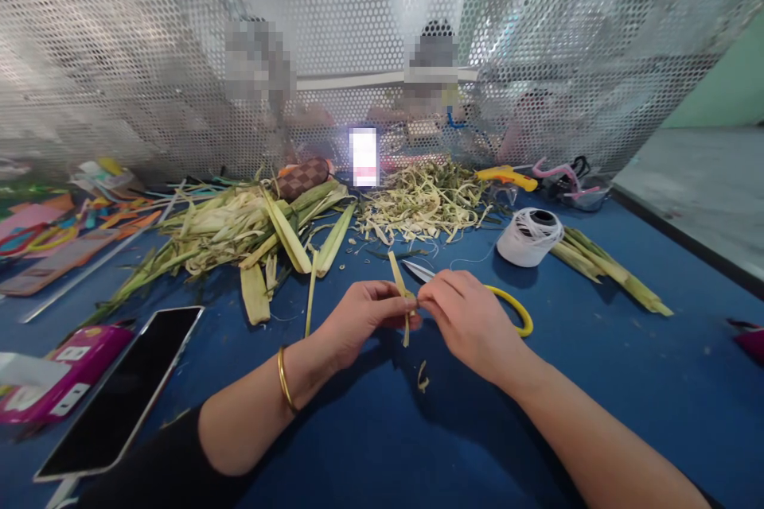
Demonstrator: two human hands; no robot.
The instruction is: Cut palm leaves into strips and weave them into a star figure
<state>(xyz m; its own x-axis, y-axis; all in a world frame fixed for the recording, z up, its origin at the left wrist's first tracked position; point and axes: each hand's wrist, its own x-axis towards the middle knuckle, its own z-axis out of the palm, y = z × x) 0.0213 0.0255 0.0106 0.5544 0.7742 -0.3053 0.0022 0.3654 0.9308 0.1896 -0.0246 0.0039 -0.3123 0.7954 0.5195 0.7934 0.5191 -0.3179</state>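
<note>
My left hand [373, 308], with a gold bangle at the wrist, is closed in a pinch on a narrow pale-green husk strip [396, 273]. The strip stands upright, its lower end showing below the fingers. Fingertips almost touching the left ones, my right hand [465, 318] is also pinched; what it holds is hidden. Scissors [419, 271] lie behind and partly under that hand, and their yellow handle [524, 316] shows to its right. A cone of white thread [528, 242] stands farther right. On the table below the hands is a small curled husk scrap [422, 376].
A pile of husk leaves [220, 227] lies back left, shredded husk [426, 199] back centre, and more leaves [621, 274] at right. A tablet [128, 390] and a purple tissue pack [77, 374] are at left. A perforated metal screen [358, 8] stands behind the blue table.
</note>
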